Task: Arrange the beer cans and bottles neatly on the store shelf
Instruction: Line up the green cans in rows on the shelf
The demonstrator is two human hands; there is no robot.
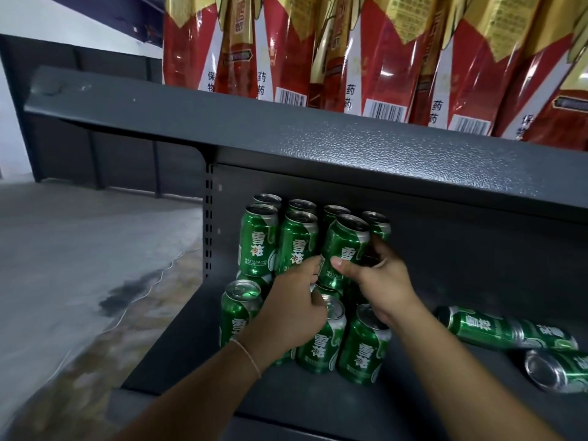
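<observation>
Several green beer cans stand stacked in two layers at the left end of a dark grey shelf (pixel 197 342). My right hand (pixel 378 281) grips a tilted green can (pixel 342 249) in the upper layer, thumb across its front. My left hand (pixel 292 310) holds the same can at its lower left edge, fingers curled at its base. Upright cans (pixel 362 345) stand in the front row just below my hands. Two cans lie on their sides at the right, one (pixel 496 327) behind the other (pixel 556 370).
The upper shelf board (pixel 318 138) overhangs the cans and carries red and gold packages (pixel 381 52). A perforated upright post (pixel 208 224) marks the shelf's left end. A grey concrete floor (pixel 79 249) with a thin white cable lies to the left.
</observation>
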